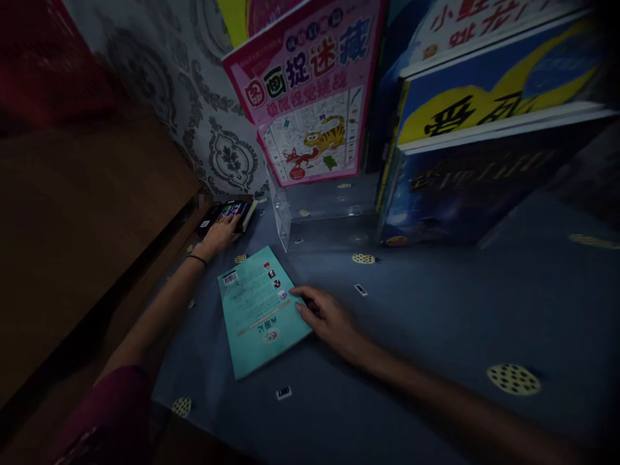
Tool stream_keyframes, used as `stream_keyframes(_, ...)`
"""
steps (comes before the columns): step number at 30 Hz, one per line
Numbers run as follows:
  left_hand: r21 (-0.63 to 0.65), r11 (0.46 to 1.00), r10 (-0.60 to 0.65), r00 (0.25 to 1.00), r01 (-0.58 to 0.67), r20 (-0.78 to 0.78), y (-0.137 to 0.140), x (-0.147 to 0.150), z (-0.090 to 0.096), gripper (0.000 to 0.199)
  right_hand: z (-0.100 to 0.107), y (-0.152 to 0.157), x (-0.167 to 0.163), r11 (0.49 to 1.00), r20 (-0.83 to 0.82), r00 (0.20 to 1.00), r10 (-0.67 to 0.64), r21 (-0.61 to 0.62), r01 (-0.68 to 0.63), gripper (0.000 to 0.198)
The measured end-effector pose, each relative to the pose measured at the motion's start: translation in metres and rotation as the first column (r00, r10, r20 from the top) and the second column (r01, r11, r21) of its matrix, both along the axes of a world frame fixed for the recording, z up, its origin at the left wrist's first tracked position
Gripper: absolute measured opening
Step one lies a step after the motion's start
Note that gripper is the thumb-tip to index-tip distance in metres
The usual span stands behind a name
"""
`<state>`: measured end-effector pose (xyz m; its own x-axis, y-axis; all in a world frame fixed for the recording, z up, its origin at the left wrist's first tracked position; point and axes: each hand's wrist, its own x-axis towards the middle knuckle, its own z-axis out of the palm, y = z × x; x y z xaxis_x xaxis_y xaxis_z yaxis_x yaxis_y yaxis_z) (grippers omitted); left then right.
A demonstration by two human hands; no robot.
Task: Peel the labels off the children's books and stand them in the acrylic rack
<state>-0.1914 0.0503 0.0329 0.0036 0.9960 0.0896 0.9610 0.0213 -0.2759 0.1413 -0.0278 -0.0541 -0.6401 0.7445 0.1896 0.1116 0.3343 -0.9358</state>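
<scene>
My left hand reaches to the far left of the table and lies on a dark book with coloured pictures and a barcode. Its fingers are stretched over the cover, and pages show along the book's right edge. Nearer to me, a thin teal book lies flat with its printing upside down to me. My right hand touches its right edge, the forefinger and thumb tips apart on the cover. The other fingers of that hand are partly hidden.
A clear plastic stand holds a pink picture book upright. Right of it stand a blue and yellow book and a dark blue book. The cloth-covered table has its edge at left, by a brown wooden surface.
</scene>
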Motion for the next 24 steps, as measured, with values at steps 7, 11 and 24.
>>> stream_keyframes(7,0.066,0.997,-0.057,0.975,0.043,0.216,-0.074,0.044,-0.048,0.053,0.001,-0.001,0.001,0.999,0.001,1.000,0.012,-0.049,-0.012,0.033)
stream_keyframes(11,0.064,0.997,-0.070,0.945,0.052,0.318,-0.106,0.065,-0.066,0.050,0.001,-0.001,0.000,0.998,0.016,1.000,0.001,-0.058,0.000,0.033)
stream_keyframes(24,0.056,0.998,0.034,0.993,-0.041,0.113,-0.138,0.127,-0.036,0.030,-0.005,0.052,0.019,0.934,0.042,0.951,-0.305,0.209,0.290,0.024)
